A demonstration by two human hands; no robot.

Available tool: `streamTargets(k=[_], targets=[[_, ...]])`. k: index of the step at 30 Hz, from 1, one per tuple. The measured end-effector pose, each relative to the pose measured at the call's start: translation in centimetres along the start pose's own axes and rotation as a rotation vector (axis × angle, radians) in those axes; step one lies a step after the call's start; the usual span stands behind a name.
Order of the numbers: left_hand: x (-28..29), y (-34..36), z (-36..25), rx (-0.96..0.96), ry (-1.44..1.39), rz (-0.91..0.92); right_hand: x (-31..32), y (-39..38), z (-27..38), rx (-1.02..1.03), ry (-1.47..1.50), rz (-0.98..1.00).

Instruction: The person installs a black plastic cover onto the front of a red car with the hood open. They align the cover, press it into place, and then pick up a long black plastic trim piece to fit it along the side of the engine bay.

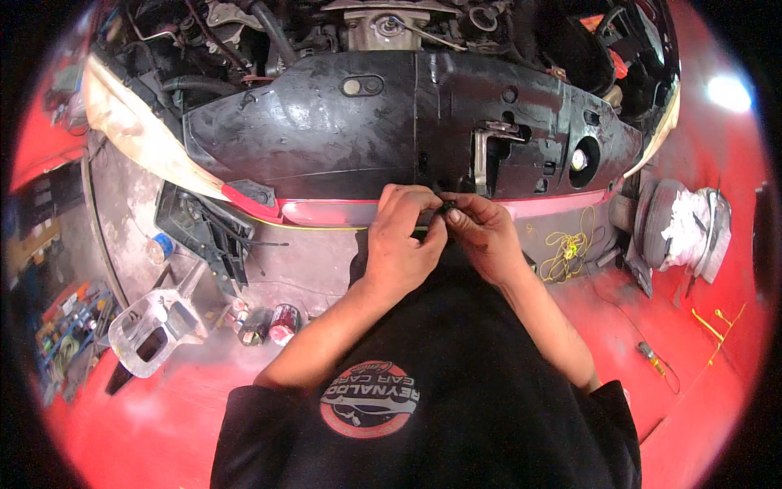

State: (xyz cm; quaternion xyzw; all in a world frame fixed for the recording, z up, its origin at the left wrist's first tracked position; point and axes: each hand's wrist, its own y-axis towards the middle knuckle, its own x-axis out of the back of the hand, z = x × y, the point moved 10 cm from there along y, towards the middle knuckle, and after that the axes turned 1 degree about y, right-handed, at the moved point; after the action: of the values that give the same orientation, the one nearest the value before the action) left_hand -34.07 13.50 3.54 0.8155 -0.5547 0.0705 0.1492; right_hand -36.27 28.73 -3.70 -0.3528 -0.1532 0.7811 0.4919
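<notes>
My left hand [397,239] and my right hand [491,236] meet in front of me, just short of the car's front edge. Between their fingertips they pinch a small black part [447,208], mostly covered by the fingers, so its exact kind does not show. Both hands are closed on it. Right beyond them stretches a wide black plastic cover panel [326,134] with several holes and a metal latch bracket [481,159]. A pink-red painted strip [330,213] runs along the panel's near edge.
The open engine bay [391,28] lies past the panel. On the left stand a white plastic chair [159,330] and paint cans [284,323]. To the right are a coiled yellow cord [568,248], tyres [652,220] and a small tool with a cord [648,350].
</notes>
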Motion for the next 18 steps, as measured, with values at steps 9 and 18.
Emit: streamTargets(k=[9, 18], targets=[[-0.9, -1.0, 1.6, 0.102, -0.039, 0.096, 1.0, 0.0, -1.6, -0.093, 0.06, 0.016], [-2.5, -1.3, 2.8, 0.301, -0.223, 0.059, 1.9, -0.2, -1.9, -0.069, 0.145, -0.029]])
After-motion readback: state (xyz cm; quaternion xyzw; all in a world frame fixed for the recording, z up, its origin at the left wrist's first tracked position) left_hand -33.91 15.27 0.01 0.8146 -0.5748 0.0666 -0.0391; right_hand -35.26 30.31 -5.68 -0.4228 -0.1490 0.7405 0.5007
